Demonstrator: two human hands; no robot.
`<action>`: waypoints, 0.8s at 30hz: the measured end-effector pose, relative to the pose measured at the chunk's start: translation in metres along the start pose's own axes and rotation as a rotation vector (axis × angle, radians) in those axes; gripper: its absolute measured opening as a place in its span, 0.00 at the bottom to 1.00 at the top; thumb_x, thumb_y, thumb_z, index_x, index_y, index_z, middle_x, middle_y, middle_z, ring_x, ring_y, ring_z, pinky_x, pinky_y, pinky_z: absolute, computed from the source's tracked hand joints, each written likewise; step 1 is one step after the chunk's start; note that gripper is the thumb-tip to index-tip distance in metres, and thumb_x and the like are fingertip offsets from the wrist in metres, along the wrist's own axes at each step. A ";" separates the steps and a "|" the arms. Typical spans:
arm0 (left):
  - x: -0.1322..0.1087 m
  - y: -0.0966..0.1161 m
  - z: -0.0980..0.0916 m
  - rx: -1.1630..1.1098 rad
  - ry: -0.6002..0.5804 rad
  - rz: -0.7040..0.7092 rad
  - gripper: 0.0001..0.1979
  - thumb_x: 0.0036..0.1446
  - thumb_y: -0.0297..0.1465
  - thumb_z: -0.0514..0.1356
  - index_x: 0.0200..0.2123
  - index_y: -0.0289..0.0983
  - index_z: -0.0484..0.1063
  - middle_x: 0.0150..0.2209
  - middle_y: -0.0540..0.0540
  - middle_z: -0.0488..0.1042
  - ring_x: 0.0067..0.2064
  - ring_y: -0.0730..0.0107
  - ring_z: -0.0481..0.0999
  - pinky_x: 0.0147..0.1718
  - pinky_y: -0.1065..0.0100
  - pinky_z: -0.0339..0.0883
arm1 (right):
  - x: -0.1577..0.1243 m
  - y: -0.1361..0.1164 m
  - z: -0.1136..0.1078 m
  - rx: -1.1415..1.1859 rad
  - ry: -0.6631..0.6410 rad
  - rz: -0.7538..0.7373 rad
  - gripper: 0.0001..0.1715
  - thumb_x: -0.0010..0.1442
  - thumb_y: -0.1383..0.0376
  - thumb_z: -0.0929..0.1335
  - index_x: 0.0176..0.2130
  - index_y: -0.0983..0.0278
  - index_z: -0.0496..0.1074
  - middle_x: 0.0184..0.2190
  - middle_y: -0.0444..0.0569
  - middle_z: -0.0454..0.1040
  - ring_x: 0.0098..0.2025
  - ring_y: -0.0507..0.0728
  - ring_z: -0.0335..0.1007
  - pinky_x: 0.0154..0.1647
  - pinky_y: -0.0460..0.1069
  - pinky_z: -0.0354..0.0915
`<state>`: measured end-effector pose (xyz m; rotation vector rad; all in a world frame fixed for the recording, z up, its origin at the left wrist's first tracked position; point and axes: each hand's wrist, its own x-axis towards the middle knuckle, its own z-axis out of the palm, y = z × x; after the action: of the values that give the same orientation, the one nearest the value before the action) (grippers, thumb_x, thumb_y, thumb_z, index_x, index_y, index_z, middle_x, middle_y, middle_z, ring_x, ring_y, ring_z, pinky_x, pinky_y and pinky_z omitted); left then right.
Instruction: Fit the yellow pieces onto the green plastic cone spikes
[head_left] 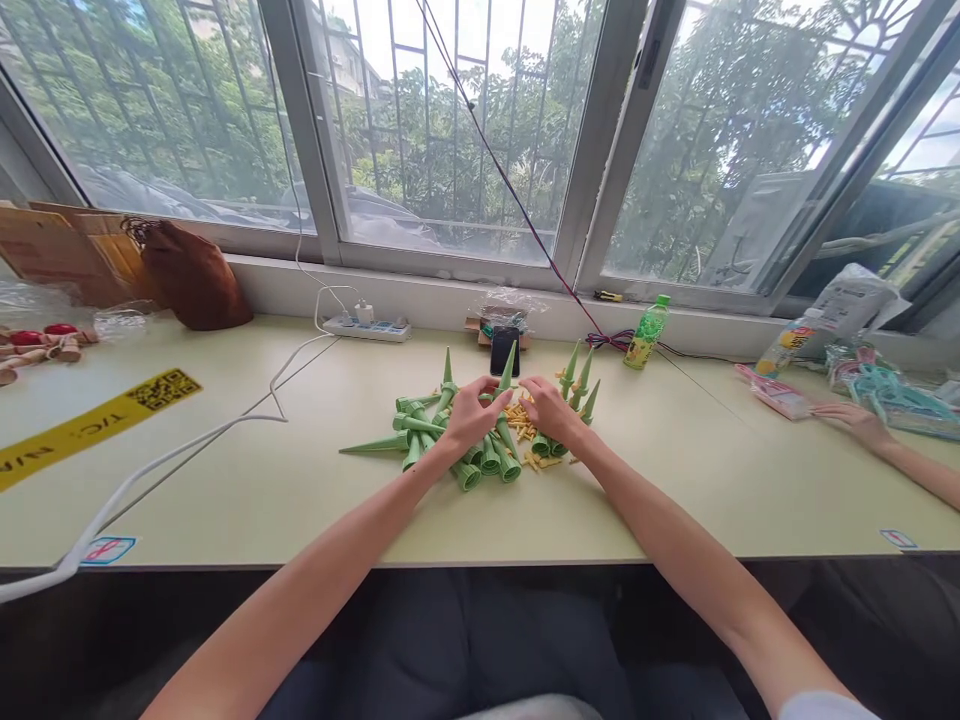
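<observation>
My left hand (pixel 472 415) is closed around an upright green plastic spike (pixel 509 366), its pointed tip up. Close to its right side, my right hand (pixel 553 410) has its fingers bent together; whatever they hold, if anything, is too small to make out. Beneath and between the hands lies a heap of small yellow pegs (pixel 519 424). More green spikes (pixel 431 424) with wide round collars are piled to the left and in front of my left hand. Several others stand point up beside my right hand, such as one spike (pixel 591 400) at the right.
Behind the heap are a phone (pixel 505 352) and a green-labelled bottle (pixel 646 332). A power strip (pixel 367 327) with a white cable (pixel 247 415) lies left. Another person's hand (pixel 855 425) rests at far right, near another bottle (pixel 787 342) and plastic packets.
</observation>
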<state>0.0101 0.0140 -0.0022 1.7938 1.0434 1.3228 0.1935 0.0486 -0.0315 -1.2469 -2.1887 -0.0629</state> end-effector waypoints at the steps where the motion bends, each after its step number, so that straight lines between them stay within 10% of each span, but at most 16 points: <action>1: 0.000 0.001 0.000 0.002 -0.003 -0.002 0.19 0.52 0.44 0.62 0.39 0.34 0.73 0.30 0.45 0.76 0.27 0.70 0.73 0.24 0.71 0.67 | 0.000 0.001 0.001 0.003 -0.022 0.013 0.17 0.64 0.68 0.62 0.52 0.70 0.66 0.49 0.61 0.69 0.50 0.60 0.66 0.50 0.53 0.64; 24: -0.001 0.005 0.000 0.032 -0.003 0.006 0.19 0.52 0.44 0.62 0.38 0.34 0.74 0.31 0.44 0.76 0.31 0.68 0.75 0.28 0.70 0.70 | -0.004 -0.002 -0.013 0.041 -0.111 -0.018 0.11 0.61 0.72 0.63 0.41 0.66 0.72 0.35 0.52 0.76 0.38 0.56 0.70 0.40 0.49 0.63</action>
<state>0.0109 0.0111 0.0020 1.8232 1.0641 1.3141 0.1994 0.0401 -0.0228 -1.2345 -2.2848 0.0452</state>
